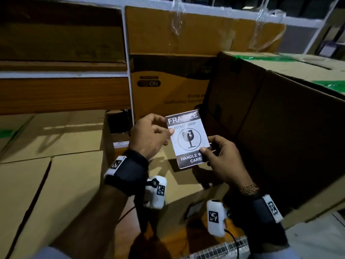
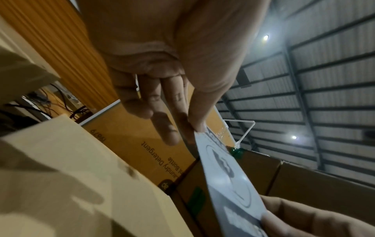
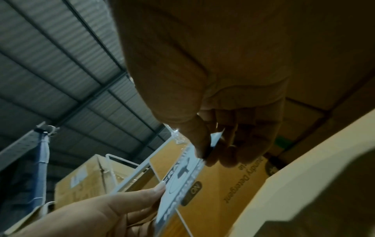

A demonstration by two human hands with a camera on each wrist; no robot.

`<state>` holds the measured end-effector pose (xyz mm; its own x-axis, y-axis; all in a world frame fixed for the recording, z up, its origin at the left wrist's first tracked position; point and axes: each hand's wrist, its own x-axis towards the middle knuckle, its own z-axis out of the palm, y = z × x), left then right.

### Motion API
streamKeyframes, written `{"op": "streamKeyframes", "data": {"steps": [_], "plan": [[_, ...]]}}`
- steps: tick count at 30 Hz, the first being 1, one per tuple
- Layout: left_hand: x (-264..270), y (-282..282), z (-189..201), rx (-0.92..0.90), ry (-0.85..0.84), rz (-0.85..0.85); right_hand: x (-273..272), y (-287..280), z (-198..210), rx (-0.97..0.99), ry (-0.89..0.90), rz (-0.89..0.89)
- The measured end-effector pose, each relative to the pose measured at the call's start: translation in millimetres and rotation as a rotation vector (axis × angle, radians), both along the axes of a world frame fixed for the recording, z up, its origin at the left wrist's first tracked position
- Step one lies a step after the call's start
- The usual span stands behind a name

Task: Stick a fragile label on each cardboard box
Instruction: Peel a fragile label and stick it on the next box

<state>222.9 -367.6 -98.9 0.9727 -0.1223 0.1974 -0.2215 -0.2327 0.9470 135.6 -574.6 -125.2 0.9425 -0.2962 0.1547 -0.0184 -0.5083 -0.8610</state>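
A white fragile label (image 1: 188,139) with a broken-glass symbol is held upright in front of me, above the boxes. My left hand (image 1: 151,135) pinches its left edge between thumb and fingers. My right hand (image 1: 218,157) pinches its lower right corner with the thumb on the front face. In the left wrist view the label (image 2: 227,174) runs edge-on from my left fingertips (image 2: 199,128) down to the right hand's thumb (image 2: 270,222). In the right wrist view the label (image 3: 182,174) shows below the right thumb (image 3: 198,144). A tall brown cardboard box (image 1: 280,131) stands just right of the label.
Flat closed cartons (image 1: 56,165) lie to the left and below my hands. An orange detergent carton (image 1: 168,90) stands upside down behind the label, on white shelving (image 1: 128,58) with more cartons. Green tape (image 1: 332,84) crosses the tall box's top.
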Motion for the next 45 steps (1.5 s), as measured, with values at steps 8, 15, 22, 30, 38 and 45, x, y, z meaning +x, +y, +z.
{"op": "streamKeyframes", "data": {"steps": [8, 15, 22, 30, 38, 45], "plan": [[33.2, -18.1, -11.1, 0.28, 0.052, -0.009, 17.8, -15.5, -13.8, -0.065, 0.039, -0.04], [49.1, -13.6, -23.9, 0.586, 0.188, -0.012, 30.5, -12.0, -31.4, -0.184, 0.066, -0.026], [54.7, -9.5, -29.6, 0.69, 0.242, -0.024, 34.2, -5.9, -43.6, -0.266, -0.005, -0.057], [63.0, -25.0, -27.3, 0.717, 0.178, -0.052, 39.8, -25.3, -35.6, -0.139, -0.01, -0.033], [77.0, -58.4, -15.9, 0.85, 0.144, -0.114, 29.4, -35.7, -40.3, -0.087, -0.009, -0.199], [81.1, -68.6, -21.1, 0.886, 0.137, -0.158, 24.2, -39.1, -48.9, -0.03, -0.084, -0.247]]}}
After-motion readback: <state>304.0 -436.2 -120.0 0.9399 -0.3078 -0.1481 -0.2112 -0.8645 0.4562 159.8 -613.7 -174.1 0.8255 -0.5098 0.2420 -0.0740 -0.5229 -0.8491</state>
